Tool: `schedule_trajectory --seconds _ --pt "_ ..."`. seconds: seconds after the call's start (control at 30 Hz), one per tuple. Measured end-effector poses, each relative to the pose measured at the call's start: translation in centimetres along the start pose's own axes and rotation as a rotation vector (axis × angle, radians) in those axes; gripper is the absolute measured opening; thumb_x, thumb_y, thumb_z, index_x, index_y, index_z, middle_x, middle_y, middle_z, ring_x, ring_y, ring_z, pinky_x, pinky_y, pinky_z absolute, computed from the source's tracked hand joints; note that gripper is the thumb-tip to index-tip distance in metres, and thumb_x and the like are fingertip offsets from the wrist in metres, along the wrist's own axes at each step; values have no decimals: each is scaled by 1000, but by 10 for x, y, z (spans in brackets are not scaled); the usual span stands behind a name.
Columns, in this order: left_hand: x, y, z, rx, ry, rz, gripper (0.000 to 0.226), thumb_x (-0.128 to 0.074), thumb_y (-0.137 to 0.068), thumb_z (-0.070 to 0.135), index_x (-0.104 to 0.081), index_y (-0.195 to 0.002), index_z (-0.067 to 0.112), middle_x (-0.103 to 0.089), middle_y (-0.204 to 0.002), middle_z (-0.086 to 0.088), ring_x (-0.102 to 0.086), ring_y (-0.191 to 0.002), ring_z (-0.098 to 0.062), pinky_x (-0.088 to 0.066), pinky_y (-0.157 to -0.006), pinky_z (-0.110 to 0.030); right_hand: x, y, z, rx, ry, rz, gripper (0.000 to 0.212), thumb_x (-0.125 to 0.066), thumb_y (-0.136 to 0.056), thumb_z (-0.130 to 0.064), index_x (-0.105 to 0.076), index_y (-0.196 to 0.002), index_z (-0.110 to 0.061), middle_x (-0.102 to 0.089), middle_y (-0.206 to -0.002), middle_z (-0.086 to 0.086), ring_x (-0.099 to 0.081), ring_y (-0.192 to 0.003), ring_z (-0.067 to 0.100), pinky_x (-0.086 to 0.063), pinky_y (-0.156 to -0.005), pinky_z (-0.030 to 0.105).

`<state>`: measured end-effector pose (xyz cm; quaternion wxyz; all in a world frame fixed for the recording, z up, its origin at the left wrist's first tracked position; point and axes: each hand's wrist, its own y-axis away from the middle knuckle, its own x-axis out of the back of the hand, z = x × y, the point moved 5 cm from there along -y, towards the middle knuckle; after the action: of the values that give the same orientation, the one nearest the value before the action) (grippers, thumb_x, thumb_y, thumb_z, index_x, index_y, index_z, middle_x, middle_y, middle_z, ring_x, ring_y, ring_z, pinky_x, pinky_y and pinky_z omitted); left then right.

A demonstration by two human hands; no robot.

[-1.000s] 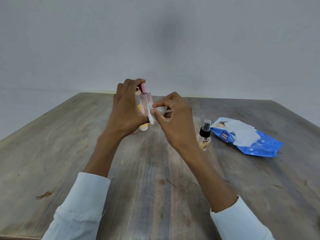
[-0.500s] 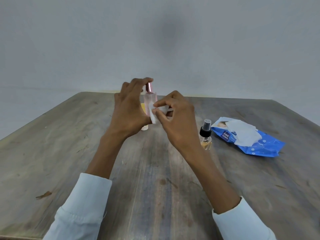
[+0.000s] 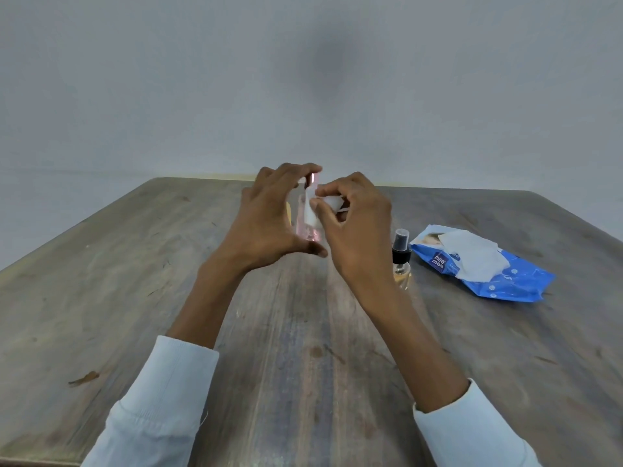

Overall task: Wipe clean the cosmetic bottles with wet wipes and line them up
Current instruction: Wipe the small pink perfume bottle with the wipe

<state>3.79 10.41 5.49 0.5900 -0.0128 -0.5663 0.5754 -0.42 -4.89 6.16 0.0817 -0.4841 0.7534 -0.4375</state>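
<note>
I see soft, even, dim-to-moderate light with no glare. A faint dark smudge of shadow lies on the grey wall [image 3: 323, 67]. The hands and the pink bottle [image 3: 308, 227] are slightly motion-blurred. Wide-angle distortion bows the table [image 3: 101, 264] edges, and the sleeves [image 3: 158, 399] at the bottom look stretched and soft.

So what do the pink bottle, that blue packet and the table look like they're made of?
Pink bottle: clear glass or hard plastic, since light passes through its pink tint; which one I cannot tell. Blue packet: thin glossy plastic film, crinkled and shiny, with a white wipe sticking out. Table: wood or a wood-look surface, matte grey with visible grain.
</note>
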Motion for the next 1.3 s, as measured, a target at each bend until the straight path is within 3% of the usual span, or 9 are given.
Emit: schedule_trajectory --seconds 0.17,0.3,0.43,0.6,0.73,0.9,1.07,1.17,1.3 --pt "10 3 -11 112 -27 164 89 -78 -67 52 -48 -149 39 -54 -140 19 -51 -121 -12 -44 -102 -51 -13 4 0 13 -12 -164 9 -80 -87 -11 -78 -89 -19 -69 -94 -6 -64 -86 5 -52 -72 21" --pt "8 2 -2 56 44 -12 106 -95 -56 54 -47 -150 40 -54 -142 22 -47 -127 -11 -46 -108 -51 -6 3 -2 -3 -35 -92 8 -80 -88 -12 -77 -93 -19 -66 -94 -6 -64 -85 6 -50 -71 17" --pt "-7 4 1 43 95 -219 117 -104 -52 54 -47 -152 38 -53 -143 22 -44 -131 -7 -43 -106 -35 8 -2 3 -48 21 59 5 -77 -94 -17 -79 -99 -16 -64 -98 -6 -63 -85 1 -49 -72 11" --pt "-3 1 0 52 71 -120 110 -100 -54 56 -49 -150 38 -55 -138 23 -45 -124 -8 -45 -108 -46 -3 2 -4 -2 51 -51 7 -76 -93 -16 -80 -99 -17 -62 -100 -5 -59 -87 4 -47 -74 12" --pt "-2 3 -8 107 -58 -48 105 -75 -53 73 -50 -147 35 -55 -133 19 -45 -120 -12 -40 -101 -46 -19 9 -8 56 142 -253 8 -76 -93 -19 -81 -99 -19 -61 -103 -5 -58 -94 10 -40 -74 12" --pt "-10 1 7 28 -137 -110 105 -72 -54 74 -48 -147 32 -51 -136 14 -37 -121 -13 -38 -99 -46 -10 8 -2 10 182 -141 10 -75 -93 -20 -79 -102 -18 -54 -99 -9 -47 -82 3 -37 -69 5" --pt "-2 2 7 47 79 -112 112 -96 -54 63 -45 -151 39 -52 -142 22 -44 -129 -10 -47 -106 -51 5 2 -1 -67 14 73 5 -73 -96 -19 -73 -101 -21 -63 -102 -7 -59 -84 -2 -46 -73 8" --pt "4 2 3 99 206 -92 114 -104 -56 51 -45 -152 42 -53 -148 24 -51 -135 -6 -49 -110 -47 4 0 4 -160 -142 32 11 -77 -95 -21 -70 -96 -29 -70 -97 -10 -66 -87 1 -53 -72 15" --pt "10 1 -6 194 594 -50 104 -98 -65 36 -46 -155 29 -55 -156 15 -48 -146 -8 -48 -117 -54 4 -2 6 -284 -403 -33 6 -80 -93 -24 -77 -97 -20 -75 -88 -9 -62 -70 3 -52 -68 19"
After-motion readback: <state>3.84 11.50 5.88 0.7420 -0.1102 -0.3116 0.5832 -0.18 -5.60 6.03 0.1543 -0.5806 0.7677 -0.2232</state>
